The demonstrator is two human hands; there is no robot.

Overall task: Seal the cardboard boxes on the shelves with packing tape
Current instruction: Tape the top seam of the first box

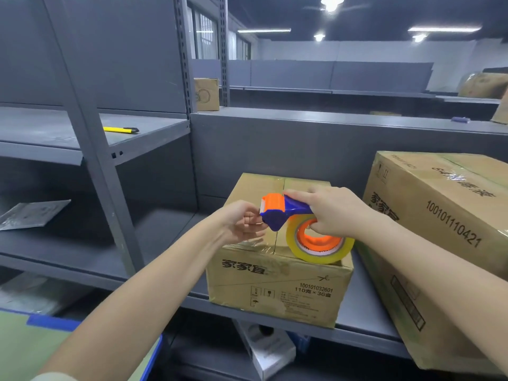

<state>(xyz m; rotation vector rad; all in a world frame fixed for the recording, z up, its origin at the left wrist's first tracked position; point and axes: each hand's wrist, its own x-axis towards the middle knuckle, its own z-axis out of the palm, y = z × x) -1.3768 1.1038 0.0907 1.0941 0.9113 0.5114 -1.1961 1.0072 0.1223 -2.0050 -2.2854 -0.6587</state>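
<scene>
Small box (277, 298): 100101032601; large box (439, 193): 100101110421

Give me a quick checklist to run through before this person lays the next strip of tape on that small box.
1. The right hand grips the tape dispenser by its handle: ok.
2. The left hand has the tape end pinched at the dispenser's front: cannot tell.
3. The tape roll has tape left: ok.
4. The small cardboard box has its flaps lying closed: ok.
5. The dispenser is held above the box top: ok.
</scene>
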